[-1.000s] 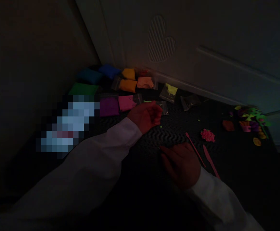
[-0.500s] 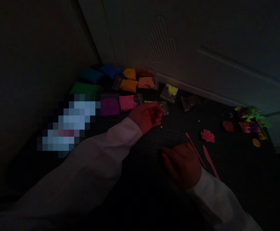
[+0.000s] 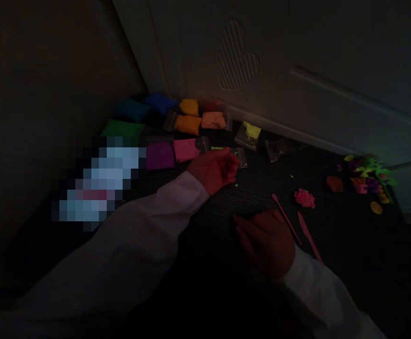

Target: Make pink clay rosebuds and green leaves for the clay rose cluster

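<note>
My left hand (image 3: 214,172) rests on its side on the dark table, palm turned inward, fingers loosely curled with nothing visible in them. Behind it lies a partly hidden clear bag with light green clay (image 3: 238,157), and beside its fingers a tiny green clay bit (image 3: 236,185). My right hand (image 3: 267,240) is palm down, its index finger stretched out with the tip on the table and the thumb apart below. Anything under that fingertip is hidden. Close to its right are a thin pink modelling tool (image 3: 286,219) and a pink plastic knife (image 3: 309,237).
Bags of coloured clay, such as purple (image 3: 160,155), pink (image 3: 186,149) and orange (image 3: 188,125), line the back left. A blurred bright screen (image 3: 101,183) lies left. A bumpy pink clay piece (image 3: 304,198) and colourful clay shapes (image 3: 367,176) sit right. A panelled wall (image 3: 283,37) stands behind.
Both hands stay nearly in place. A tiny green speck seen at the right index fingertip half a second ago is not visible now. The view shifts slightly.
</note>
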Demonstrator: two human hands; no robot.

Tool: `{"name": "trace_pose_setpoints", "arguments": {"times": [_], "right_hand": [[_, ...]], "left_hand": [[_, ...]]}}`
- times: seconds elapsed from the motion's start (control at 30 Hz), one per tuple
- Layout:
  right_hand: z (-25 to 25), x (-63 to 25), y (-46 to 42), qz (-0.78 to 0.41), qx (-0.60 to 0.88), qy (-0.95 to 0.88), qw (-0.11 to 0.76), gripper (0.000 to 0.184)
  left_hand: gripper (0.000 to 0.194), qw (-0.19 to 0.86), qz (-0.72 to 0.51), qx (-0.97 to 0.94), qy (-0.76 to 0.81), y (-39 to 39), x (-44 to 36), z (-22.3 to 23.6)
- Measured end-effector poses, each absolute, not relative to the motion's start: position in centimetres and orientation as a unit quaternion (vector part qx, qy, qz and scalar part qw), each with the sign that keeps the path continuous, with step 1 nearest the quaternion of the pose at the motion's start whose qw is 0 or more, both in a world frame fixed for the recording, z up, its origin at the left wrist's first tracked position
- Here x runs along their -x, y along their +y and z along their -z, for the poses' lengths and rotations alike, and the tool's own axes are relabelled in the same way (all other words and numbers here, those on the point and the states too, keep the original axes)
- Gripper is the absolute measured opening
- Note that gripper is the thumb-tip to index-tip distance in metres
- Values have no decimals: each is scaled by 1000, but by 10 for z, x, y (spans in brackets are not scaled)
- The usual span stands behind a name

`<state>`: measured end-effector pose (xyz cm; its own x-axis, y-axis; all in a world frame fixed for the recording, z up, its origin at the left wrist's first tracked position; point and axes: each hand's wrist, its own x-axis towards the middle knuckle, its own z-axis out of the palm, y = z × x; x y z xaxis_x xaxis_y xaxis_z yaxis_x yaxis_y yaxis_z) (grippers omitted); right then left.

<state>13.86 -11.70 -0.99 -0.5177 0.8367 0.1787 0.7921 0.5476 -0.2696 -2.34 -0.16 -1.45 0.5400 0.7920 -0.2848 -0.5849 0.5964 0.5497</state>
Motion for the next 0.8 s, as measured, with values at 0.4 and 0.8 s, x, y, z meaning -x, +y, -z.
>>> {"name": "trace_pose_setpoints", "arguments": {"times": [0.4,0.8], "right_hand": [[10,-139,-115,-72,480,-866,122,26],[11,-141,-114,-77,492,-859,116,26]], "left_hand": [[25,851,-408,-200,262,-3,23,12],[26,851,-401,-198,274,-2,22,11]]}}
